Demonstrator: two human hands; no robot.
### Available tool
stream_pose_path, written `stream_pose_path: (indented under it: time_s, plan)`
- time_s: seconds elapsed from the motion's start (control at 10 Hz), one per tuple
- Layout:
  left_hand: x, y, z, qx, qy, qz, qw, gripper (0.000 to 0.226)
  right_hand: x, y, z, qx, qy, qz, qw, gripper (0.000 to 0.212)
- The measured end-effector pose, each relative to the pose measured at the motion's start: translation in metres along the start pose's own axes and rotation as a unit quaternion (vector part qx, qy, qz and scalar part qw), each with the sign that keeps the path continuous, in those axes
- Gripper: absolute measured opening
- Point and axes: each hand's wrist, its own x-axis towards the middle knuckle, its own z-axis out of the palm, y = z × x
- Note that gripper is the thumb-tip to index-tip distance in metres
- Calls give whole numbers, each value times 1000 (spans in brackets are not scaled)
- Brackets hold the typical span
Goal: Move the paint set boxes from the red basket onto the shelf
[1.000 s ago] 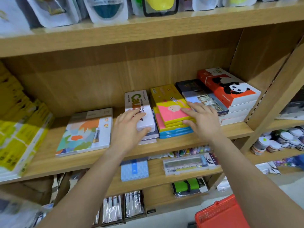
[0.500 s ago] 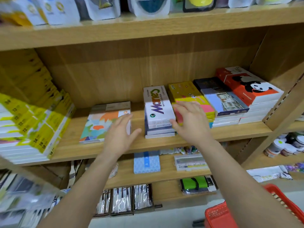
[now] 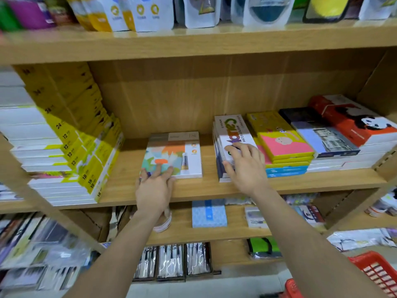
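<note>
On the wooden shelf (image 3: 210, 186) several paint set boxes lie flat. My left hand (image 3: 154, 188) rests its straight fingertips on the near edge of the pastel-patterned box (image 3: 178, 151). My right hand (image 3: 245, 166) lies with spread fingers on top of the white water colour box (image 3: 232, 131), which tops a small stack. To its right sit the yellow and pink stack (image 3: 283, 145), a dark box with a building picture (image 3: 320, 134) and the red panda box (image 3: 354, 119). The red basket (image 3: 373, 272) shows at the bottom right corner.
A leaning pile of yellow and white boxes (image 3: 64, 147) fills the shelf's left end. Pouches (image 3: 139, 11) hang on the shelf above. Below lie a blue box (image 3: 209, 214), a tape roll (image 3: 163, 222) and packed brushes (image 3: 169, 261). A slanted wooden upright (image 3: 386, 160) closes the right side.
My view has swung left. My left hand moved off the white water colour stack onto the pastel box. My right hand shifted from the yellow and pink stack onto the white box.
</note>
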Motion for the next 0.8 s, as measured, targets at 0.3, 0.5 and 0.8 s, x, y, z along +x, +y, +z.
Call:
stream_pose_path:
  time_s: [0.3,0.5,0.8]
  plan:
    - [16,-2,-5,45,-19,27,998,42,0,-7,-1,-19,-7,18,1000,44]
    - [24,-13,-15,42,-60,76,994,45,2,-15,-8,-32,-41,37,998,47]
    - [14,7,-59,21,-106,104,989,61,3,-18,-30,-66,-105,32,992,61]
